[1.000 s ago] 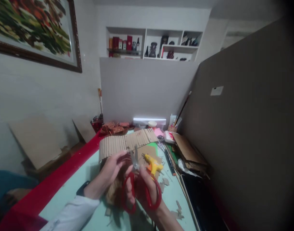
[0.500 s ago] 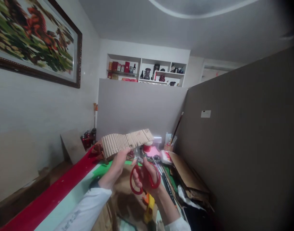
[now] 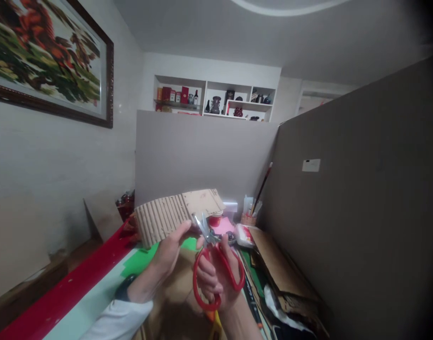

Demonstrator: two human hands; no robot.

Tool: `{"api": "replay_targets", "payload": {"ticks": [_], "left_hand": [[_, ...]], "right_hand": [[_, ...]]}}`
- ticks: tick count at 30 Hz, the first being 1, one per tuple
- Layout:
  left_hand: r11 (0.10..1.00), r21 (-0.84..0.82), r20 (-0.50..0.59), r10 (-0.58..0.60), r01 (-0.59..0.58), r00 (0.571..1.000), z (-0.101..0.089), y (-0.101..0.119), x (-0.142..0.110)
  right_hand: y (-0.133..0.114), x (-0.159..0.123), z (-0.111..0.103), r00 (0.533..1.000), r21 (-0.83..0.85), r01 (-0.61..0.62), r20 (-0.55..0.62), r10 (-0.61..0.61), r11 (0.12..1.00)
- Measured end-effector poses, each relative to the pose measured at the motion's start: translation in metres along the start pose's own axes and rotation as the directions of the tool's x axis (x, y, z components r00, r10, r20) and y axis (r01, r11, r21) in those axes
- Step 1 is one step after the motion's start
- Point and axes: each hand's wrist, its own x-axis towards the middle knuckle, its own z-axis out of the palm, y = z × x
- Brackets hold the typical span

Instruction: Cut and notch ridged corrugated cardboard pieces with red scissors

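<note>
My left hand [image 3: 168, 252] pinches the lower edge of a ribbed strip of corrugated cardboard [image 3: 166, 216] and holds it up above the table. My right hand [image 3: 216, 276] has its fingers through the loops of red-handled scissors [image 3: 216, 269]. The scissors' blades are parted and point up at the strip's lower edge, near its middle. Part of a yellow glue gun [image 3: 216, 326] shows on the table beneath my right wrist.
A grey partition [image 3: 202, 151] stands behind the table and a tall brown board [image 3: 351, 198] walls its right side. Cardboard sheets [image 3: 273, 255], a cup of brushes [image 3: 250, 215], a pink pad and small pots crowd the far end. The table's red edge [image 3: 67, 293] runs along the left.
The camera tilted up and then steadied. Both hands lifted the cardboard strip and the scissors off the table. The blades now sit at the strip's lower edge.
</note>
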Motion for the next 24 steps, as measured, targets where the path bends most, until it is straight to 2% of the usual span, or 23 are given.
{"api": "replay_targets", "payload": {"ticks": [11,19,24], "left_hand": [[0.991,-0.098,0.009,0.097,-0.095,0.995,0.015,0.027,-0.017],[0.982,-0.158,0.069,0.12,-0.108,0.99,0.014,0.032,-0.02],[0.975,-0.2,0.102,0.121,-0.099,0.987,0.011,0.031,-0.016]], "right_hand": [[0.006,-0.001,0.032,0.996,0.155,0.085,-0.005,-0.085,0.984],[0.008,0.0,0.047,0.99,0.19,0.119,0.053,-0.131,0.975],[0.008,0.0,0.052,0.985,0.152,0.14,0.08,-0.154,0.978]]}}
